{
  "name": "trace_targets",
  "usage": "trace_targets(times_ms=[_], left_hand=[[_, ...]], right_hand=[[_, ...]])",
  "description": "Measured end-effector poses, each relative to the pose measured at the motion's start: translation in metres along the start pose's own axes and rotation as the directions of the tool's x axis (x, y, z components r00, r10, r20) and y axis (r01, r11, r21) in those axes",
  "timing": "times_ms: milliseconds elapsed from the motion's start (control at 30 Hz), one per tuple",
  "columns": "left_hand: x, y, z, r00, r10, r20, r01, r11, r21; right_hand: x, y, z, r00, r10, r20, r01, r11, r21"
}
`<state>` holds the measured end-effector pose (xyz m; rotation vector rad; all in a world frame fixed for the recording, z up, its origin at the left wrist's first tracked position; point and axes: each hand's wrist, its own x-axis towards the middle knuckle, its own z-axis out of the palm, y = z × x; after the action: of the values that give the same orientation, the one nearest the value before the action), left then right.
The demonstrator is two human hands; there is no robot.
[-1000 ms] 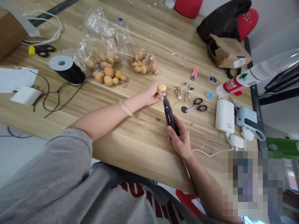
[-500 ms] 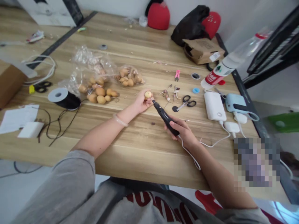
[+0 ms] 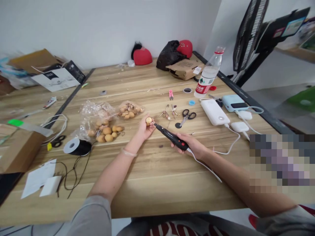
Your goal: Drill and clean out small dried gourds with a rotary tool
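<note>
Right hand (image 3: 189, 146) wrapped round the body of a black rotary tool (image 3: 169, 135), thumb along the top; red light visible near the tool's rear, white cable (image 3: 205, 168) trailing toward the near edge. Left hand (image 3: 145, 130) slightly farther off, fingers curled narrow around a small pale gourd-like piece (image 3: 149, 121), held just ahead of the tool's nose.

Change: one second ago the tool stood steeply with its bit at the piece; half a second ago the nose was off to the piece's lower right. Now the tool lies flatter, nose just beside the piece. Reading: work on the piece seems unfinished, with the tool being re-angled. Bit contact: cannot tell at this size.

Beyond the hands: scissors (image 3: 184, 120), loose tool bits (image 3: 166, 114), and gourd-like pieces (image 3: 107, 131) by the plastic bags to the left. Farther: pink-handled pliers (image 3: 170, 94), bottle (image 3: 208, 78).
</note>
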<state>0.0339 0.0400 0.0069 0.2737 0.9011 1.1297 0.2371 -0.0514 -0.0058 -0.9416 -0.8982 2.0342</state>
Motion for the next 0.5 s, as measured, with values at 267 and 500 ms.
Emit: trace_targets(times_ms=[267,500], left_hand=[[0.004,-0.005,0.002,0.987,0.129,-0.096,-0.131,0.991,-0.012],[0.005,0.011,-0.002,0.986,0.153,-0.066,-0.159,0.982,-0.103]], right_hand=[[0.002,0.004,-0.004,1.0,0.002,0.013,-0.002,1.0,0.009],[0.0,0.002,-0.006,0.998,-0.021,0.06,0.021,1.0,-0.005]])
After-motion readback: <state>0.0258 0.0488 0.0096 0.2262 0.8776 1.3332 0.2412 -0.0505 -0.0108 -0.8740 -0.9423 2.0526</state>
